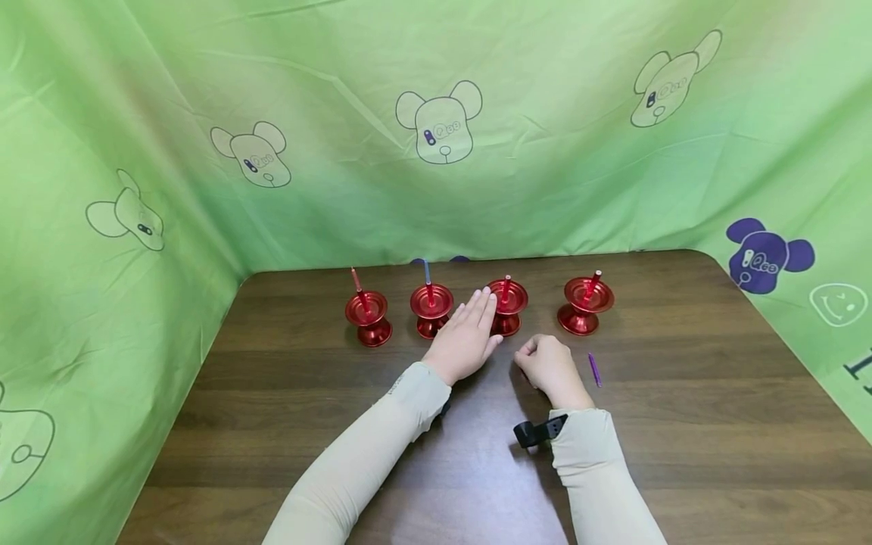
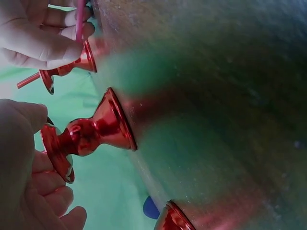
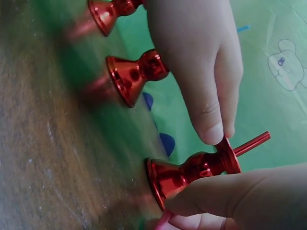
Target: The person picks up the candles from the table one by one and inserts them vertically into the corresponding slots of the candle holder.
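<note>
Several shiny red metal candle holders stand in a row, each a dish on a flared foot with an upright tube. My left hand (image 1: 463, 344) reaches to the third holder (image 1: 512, 297), its thumb and fingers at either side of the dish, holding it by the rim. My right hand (image 1: 552, 369), low in front of that holder, pinches a thin pink candle (image 2: 79, 21) between thumb and fingers. A red-pink candle (image 1: 355, 277) rises from the first holder (image 1: 371, 333), a blue one (image 1: 427, 271) from the second holder (image 1: 432, 303). The fourth holder (image 1: 587, 297) shows only its tube.
A purple candle (image 1: 595, 369) lies on the wooden table (image 1: 681, 424) just right of my right hand. Green printed cloth (image 1: 341, 189) hangs behind the table and along both sides. A black wrist camera (image 1: 531, 434) sits at my right wrist.
</note>
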Demonstrator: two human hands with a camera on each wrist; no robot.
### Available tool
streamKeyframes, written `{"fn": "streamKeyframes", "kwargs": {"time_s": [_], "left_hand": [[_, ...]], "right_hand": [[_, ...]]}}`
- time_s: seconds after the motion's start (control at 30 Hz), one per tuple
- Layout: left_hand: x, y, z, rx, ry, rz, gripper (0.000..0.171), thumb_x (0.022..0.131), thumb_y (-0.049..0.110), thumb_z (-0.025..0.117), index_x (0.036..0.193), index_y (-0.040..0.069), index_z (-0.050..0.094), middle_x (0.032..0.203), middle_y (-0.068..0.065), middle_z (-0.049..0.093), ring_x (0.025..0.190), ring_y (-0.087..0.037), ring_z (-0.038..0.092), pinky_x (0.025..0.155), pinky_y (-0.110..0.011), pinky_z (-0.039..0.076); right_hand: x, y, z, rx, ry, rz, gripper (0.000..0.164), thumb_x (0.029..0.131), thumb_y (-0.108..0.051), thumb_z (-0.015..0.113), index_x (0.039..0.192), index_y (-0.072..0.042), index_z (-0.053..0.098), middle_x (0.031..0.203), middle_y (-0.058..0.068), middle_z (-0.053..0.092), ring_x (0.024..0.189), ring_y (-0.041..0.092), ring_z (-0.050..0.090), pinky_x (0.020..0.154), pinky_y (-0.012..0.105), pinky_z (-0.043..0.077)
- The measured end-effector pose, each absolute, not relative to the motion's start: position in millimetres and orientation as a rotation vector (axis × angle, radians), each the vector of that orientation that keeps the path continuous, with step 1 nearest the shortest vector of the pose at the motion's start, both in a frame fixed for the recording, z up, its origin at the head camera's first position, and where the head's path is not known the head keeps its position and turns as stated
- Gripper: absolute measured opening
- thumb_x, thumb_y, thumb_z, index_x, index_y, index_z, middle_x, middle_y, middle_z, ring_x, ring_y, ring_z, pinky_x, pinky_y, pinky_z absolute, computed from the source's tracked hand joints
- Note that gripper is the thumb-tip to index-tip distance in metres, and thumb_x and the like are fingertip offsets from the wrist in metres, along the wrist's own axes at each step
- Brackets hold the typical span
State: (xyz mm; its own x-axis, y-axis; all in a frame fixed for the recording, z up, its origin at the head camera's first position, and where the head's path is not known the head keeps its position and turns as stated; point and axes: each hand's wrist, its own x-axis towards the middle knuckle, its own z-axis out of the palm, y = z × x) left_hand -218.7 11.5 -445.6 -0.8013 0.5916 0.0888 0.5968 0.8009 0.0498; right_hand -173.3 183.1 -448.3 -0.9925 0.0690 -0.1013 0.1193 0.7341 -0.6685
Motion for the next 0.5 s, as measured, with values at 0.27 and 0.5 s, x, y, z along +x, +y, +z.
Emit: {"fn": "streamKeyframes", "kwargs": {"time_s": [0.27,0.5], "left_hand": [[-218.9,11.5,-445.0,-0.958,-2.927,-0.108,0.068,0.109,0.041,0.042,0.161,0.003,0.022,0.168,-0.012,0.020,0.155,-0.023,0.017,0.122,-0.038,0.025],[-219.3,11.3,-444.7,-0.964,-2.937,-0.125,0.068,0.109,0.041,0.042,0.161,0.003,0.021,0.168,-0.012,0.018,0.155,-0.022,0.016,0.123,-0.037,0.023]], "right_hand": [[-173.9,184.4,-446.7,0.148,2.782,-1.330,0.012,0.093,-0.009,0.061,0.085,0.000,0.064,0.056,0.002,0.062,0.050,0.010,0.055,0.059,0.027,0.044],[-177.3,191.1,-444.2,0.114,2.649,-1.609,0.014,0.100,-0.005,0.058,0.096,0.008,0.061,0.075,0.014,0.070,0.060,0.010,0.064,0.059,0.018,0.053]]}}
